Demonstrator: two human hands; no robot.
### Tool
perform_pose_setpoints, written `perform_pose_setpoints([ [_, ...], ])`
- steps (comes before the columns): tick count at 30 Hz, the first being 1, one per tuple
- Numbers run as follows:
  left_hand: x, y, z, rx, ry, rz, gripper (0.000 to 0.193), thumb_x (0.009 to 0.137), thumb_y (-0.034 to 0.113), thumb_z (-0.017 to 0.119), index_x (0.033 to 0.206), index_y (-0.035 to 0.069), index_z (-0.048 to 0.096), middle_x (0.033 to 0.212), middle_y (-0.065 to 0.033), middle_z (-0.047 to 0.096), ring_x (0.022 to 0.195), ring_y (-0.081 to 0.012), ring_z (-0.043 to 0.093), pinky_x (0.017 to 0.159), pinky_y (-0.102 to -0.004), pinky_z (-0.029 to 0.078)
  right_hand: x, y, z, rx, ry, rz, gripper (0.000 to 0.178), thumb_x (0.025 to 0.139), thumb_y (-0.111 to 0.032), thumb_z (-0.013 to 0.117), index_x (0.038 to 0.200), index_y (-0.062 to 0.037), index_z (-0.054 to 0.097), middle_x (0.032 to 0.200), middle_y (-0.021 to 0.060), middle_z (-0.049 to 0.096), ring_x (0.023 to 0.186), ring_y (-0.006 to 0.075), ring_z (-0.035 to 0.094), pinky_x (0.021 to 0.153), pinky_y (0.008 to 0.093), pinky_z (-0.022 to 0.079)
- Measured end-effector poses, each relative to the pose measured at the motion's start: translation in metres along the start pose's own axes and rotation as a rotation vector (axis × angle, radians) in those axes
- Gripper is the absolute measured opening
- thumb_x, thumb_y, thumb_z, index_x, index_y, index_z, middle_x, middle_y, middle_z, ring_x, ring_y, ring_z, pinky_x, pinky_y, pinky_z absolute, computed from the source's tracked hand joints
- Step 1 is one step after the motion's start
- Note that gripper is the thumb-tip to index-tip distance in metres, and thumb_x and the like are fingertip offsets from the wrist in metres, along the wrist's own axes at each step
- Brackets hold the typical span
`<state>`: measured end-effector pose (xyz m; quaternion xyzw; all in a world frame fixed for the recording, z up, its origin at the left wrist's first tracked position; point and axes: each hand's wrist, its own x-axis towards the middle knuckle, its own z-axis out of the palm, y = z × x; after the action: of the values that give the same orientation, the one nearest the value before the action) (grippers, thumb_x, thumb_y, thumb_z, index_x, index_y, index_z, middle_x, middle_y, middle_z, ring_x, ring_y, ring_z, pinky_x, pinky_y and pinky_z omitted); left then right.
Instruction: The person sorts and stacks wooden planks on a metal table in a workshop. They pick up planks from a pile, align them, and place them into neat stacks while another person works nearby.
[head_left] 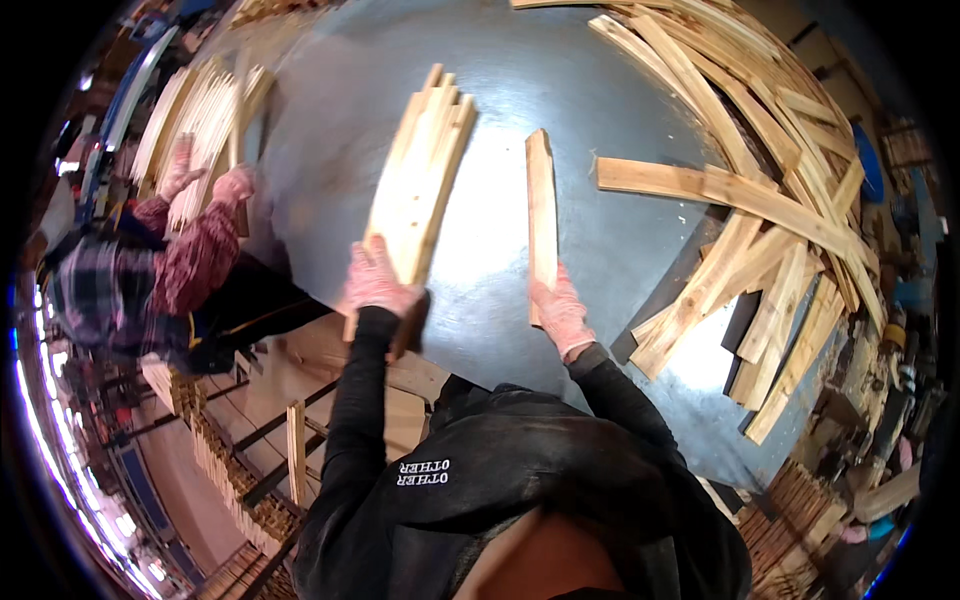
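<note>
A bundle of pale wooden slats [425, 180] lies side by side on the metal table, their far ends uneven. My left hand [380, 284], in a pinkish glove, grips the bundle near its close end. To the right, my right hand [562, 308], gloved alike, holds a single wooden slat [541, 200] by its near part. That slat points away from me, apart from the bundle, with a gap of bare metal between them. The palm sides of both hands are hidden.
A loose heap of slats [770, 215] covers the table's [330, 150] right side. At far left a co-worker [150, 270] in a plaid top handles another row of slats [205, 125]. Stacked slats [235, 480] stand on a rack below left; more stacks [790, 525] sit below right.
</note>
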<state>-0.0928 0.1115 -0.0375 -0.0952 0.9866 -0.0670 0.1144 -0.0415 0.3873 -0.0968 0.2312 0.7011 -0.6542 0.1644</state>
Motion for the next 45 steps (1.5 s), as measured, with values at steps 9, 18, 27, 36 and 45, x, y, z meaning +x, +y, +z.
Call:
perform_pose_setpoints([
  [9,0.039,-0.077,-0.003,0.126,0.169,0.149,0.106,0.061,0.046,0.084,0.145,0.003,0.034,0.142,-0.0287,0.038,0.121,-0.0444,0.047,0.098,-0.0483,0.040,0.051,-0.002,0.039,-0.240,0.127,-0.262,0.063,0.091,-0.020,0.062,0.146,-0.0040,0.037,0.111,0.0205,0.062,0.097,0.0329,0.062,0.084,0.0397,0.050],
  [18,0.019,0.076,0.045,-1.327,-0.524,-0.107,0.047,0.082,0.024,0.070,0.120,0.002,0.052,0.087,-0.0105,0.062,0.077,-0.0193,0.059,0.071,-0.0348,0.051,0.024,-0.028,0.018,-0.733,-0.531,-0.813,0.055,0.095,-0.030,0.054,0.142,-0.0049,0.042,0.124,0.0209,0.059,0.114,0.0377,0.058,0.092,0.0427,0.050],
  [27,0.007,0.016,0.035,-0.185,-0.145,-0.035,0.036,0.086,0.034,0.067,0.108,0.007,0.055,0.098,-0.0213,0.066,0.096,-0.0426,0.063,0.079,-0.0535,0.050,0.151,-0.118,-0.273,-1.802,0.339,-0.634,0.069,0.082,-0.015,0.061,0.146,-0.0111,0.037,0.135,0.0156,0.053,0.124,0.0312,0.051,0.102,0.0444,0.040],
  [36,-0.018,0.152,-0.045,-0.519,0.412,0.762,0.108,0.065,0.054,0.083,0.141,-0.009,0.040,0.137,-0.0334,0.046,0.132,-0.0451,0.041,0.112,-0.0498,0.032,0.106,-0.100,-0.189,-1.527,-0.194,-0.795,0.033,0.080,-0.008,0.061,0.113,-0.0131,0.063,0.084,0.0096,0.067,0.078,0.0305,0.066,0.074,0.0433,0.049],
  [45,-0.055,0.204,0.045,-0.929,-0.758,0.568,0.073,0.080,0.009,0.057,0.148,0.003,0.032,0.101,-0.0182,0.060,0.090,-0.0305,0.062,0.081,-0.0424,0.052,0.064,-0.128,-0.378,-1.564,0.174,-0.503,0.101,0.045,-0.028,0.087,0.137,-0.0084,0.050,0.137,0.0150,0.054,0.135,0.0339,0.043,0.117,0.0453,0.027],
])
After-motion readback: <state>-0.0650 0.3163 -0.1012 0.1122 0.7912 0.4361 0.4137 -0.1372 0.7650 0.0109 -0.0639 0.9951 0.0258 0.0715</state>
